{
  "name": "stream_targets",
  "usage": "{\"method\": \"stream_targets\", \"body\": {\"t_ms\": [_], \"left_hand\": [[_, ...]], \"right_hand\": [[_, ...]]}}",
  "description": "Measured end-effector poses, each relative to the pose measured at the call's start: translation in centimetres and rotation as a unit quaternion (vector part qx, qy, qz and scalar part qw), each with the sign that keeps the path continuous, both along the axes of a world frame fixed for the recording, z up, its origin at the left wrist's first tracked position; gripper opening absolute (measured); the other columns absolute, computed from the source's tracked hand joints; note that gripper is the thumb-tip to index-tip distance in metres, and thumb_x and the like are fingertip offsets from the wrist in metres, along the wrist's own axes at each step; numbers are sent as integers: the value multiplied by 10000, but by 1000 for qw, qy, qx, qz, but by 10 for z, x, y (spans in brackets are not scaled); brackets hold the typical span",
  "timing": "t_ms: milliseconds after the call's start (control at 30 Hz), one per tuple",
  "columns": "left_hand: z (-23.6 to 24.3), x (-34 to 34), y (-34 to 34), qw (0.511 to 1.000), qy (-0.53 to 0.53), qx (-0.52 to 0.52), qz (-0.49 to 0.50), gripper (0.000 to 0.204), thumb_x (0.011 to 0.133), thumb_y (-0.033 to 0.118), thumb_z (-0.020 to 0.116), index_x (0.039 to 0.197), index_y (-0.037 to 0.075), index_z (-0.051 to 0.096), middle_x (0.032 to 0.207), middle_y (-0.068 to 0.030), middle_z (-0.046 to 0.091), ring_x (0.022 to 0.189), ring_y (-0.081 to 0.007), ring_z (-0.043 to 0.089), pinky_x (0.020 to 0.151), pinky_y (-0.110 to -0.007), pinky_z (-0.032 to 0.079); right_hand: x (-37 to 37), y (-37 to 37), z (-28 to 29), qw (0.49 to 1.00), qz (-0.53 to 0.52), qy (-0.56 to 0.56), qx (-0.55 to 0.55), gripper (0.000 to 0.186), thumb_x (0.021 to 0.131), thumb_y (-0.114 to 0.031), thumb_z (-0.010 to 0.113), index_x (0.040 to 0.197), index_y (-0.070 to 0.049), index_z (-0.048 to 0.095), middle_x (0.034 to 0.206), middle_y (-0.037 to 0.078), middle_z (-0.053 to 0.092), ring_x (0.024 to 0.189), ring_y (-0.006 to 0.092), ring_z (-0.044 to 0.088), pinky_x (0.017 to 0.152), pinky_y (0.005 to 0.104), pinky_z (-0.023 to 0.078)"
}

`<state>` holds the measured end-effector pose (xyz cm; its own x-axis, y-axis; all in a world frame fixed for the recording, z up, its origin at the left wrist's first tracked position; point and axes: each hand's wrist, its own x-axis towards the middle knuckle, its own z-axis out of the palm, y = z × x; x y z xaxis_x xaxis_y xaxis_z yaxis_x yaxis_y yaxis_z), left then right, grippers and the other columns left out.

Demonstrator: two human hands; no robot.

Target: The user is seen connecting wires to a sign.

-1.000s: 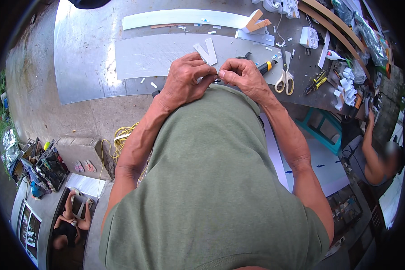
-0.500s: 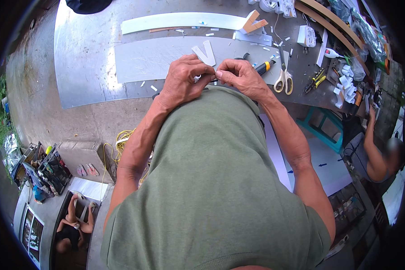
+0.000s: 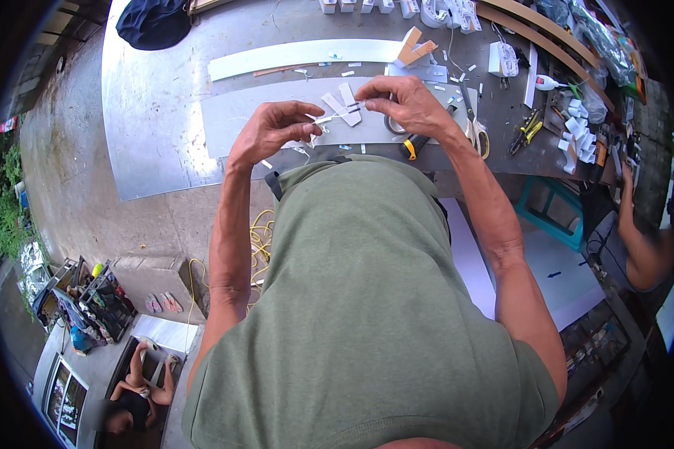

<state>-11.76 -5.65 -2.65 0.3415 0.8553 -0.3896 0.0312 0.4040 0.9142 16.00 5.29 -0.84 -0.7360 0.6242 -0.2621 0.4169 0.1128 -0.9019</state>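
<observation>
Two hands, the left hand (image 3: 272, 136) and the right hand (image 3: 406, 105), hold a thin white strand (image 3: 339, 115) in the air over the near side of the worktop (image 3: 156, 112). Each is nearly closed in a fingertip pinch, one at either end of the strand; whether the left has more tucked behind its fingers, I cannot tell. Holding it by the ends probably keeps so slight a thing straight and in view. A pale V (image 3: 347, 94) lies just beneath on the metal sheet (image 3: 251, 105), which perhaps serves to guard the surface. The cutter (image 3: 411, 147) and scissors (image 3: 484, 142) lie by the right hand, seemingly for easy reach; the pliers (image 3: 529, 132) are farther right. Beyond the V, a wooden piece (image 3: 414, 49) rests against the end of a long white strip (image 3: 299, 57).

No brand or label can be read on these; any print is too small. Dark arrows (image 3: 553, 275) mark a pale panel (image 3: 573, 298) below the worktop.
</observation>
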Motion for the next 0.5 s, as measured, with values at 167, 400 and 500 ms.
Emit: {"method": "stream_targets", "body": {"t_ms": [167, 400, 500], "left_hand": [[2, -10, 3, 991, -47, 17, 122, 351, 921, 114, 730, 1226, -48, 666, 975, -152, 761, 891, -176, 722, 807, -303, 588], [-39, -4, -18, 971, 49, 79, 218, 607, 949, -15, 619, 1513, 8, 397, 1419, -204, 568, 1323, -281, 552, 1098, -357, 466], [-54, 1, -34, 942, 199, 128, 240, 610, 900, -19, 645, 1479, 67, 471, 1361, -181, 618, 1230, -272, 621, 1014, -353, 522]], "right_hand": [[-33, 23, 4, 989, 42, 44, 136, 209, 918, -69, 678, 1121, -53, 726, 1026, 75, 737, 943, 220, 693, 858, 345, 545], [-45, 26, -10, 931, -81, 34, 353, 286, 920, -52, 642, 1205, -48, 670, 1083, 123, 710, 946, 251, 692, 809, 344, 546], [-30, 5, -26, 971, -111, 22, 210, 215, 925, -89, 666, 1124, -16, 704, 983, 118, 724, 847, 213, 703, 755, 325, 550]]}}
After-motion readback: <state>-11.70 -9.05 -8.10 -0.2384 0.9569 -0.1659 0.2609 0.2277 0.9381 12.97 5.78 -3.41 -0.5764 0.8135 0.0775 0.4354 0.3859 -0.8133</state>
